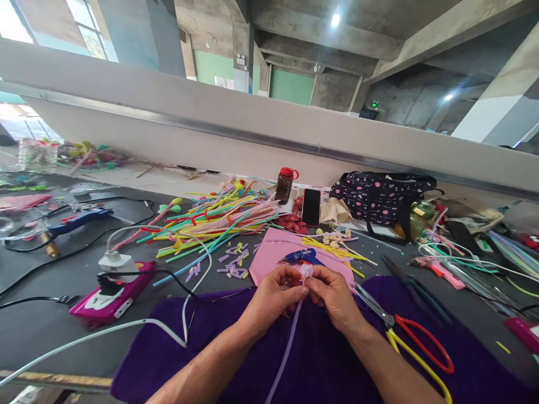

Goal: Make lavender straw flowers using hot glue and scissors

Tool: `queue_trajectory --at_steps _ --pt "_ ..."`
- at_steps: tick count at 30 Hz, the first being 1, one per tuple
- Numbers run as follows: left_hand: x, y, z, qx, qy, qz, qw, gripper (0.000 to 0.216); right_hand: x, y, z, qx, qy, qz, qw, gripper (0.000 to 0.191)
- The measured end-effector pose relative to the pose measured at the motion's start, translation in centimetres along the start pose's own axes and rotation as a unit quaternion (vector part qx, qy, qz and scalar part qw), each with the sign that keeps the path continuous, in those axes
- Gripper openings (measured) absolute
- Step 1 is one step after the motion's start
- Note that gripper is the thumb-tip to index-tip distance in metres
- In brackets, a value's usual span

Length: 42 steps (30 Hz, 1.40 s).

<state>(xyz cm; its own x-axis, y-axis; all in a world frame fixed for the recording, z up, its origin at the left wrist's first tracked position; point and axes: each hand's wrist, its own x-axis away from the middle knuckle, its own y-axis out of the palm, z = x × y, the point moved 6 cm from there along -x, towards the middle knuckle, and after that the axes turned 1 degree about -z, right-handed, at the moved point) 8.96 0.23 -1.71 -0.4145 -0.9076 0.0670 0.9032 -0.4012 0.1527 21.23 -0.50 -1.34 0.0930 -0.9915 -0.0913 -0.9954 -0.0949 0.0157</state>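
Note:
My left hand (273,294) and my right hand (334,294) meet over a purple cloth (177,348), both pinched round the top of a lilac straw (290,342). The straw's upper end is curled into a small flower-like tuft between my fingertips. Its stem hangs down toward me between my forearms. Just beyond my fingers a blue glue gun (301,257) lies on a pink sheet (269,255).
Scissors with red and yellow handles (404,336) lie right of my right hand. A heap of coloured straws (214,221) spreads at centre left, with cut lilac pieces nearby. A pink power strip (112,292) with cables sits left. A dark bottle (285,184), phone (311,206) and spotted bag (381,196) stand behind.

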Motion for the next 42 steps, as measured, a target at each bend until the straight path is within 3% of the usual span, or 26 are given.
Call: queue_trajectory --at_steps 7,15,30,33,36,42 --pt "0.8 -1.1 2.4 0.006 0.129 0.049 0.990 0.030 0.7 0.6 -1.5 0.081 -0.056 -0.002 0.995 0.015" --pt "0.9 -0.6 2.6 -0.031 0.163 0.041 0.985 0.023 0.6 0.7 -1.4 0.079 -0.052 -0.014 0.995 0.012" --pt "0.8 -0.6 2.6 -0.046 0.152 0.047 0.986 0.020 0.5 0.8 -1.4 0.083 -0.048 -0.013 0.995 0.015" --pt "0.8 -0.7 2.5 -0.015 0.140 0.055 0.988 0.032 0.5 0.8 -1.6 0.082 -0.046 -0.011 0.996 0.015" --pt "0.7 -0.7 2.0 0.036 0.101 0.052 0.993 0.048 0.5 0.5 -2.0 0.094 -0.049 0.007 0.994 0.016" --pt "0.2 0.2 0.3 0.053 -0.017 -0.020 0.998 0.027 0.7 -0.3 -2.9 0.146 -0.090 0.067 0.983 0.012"
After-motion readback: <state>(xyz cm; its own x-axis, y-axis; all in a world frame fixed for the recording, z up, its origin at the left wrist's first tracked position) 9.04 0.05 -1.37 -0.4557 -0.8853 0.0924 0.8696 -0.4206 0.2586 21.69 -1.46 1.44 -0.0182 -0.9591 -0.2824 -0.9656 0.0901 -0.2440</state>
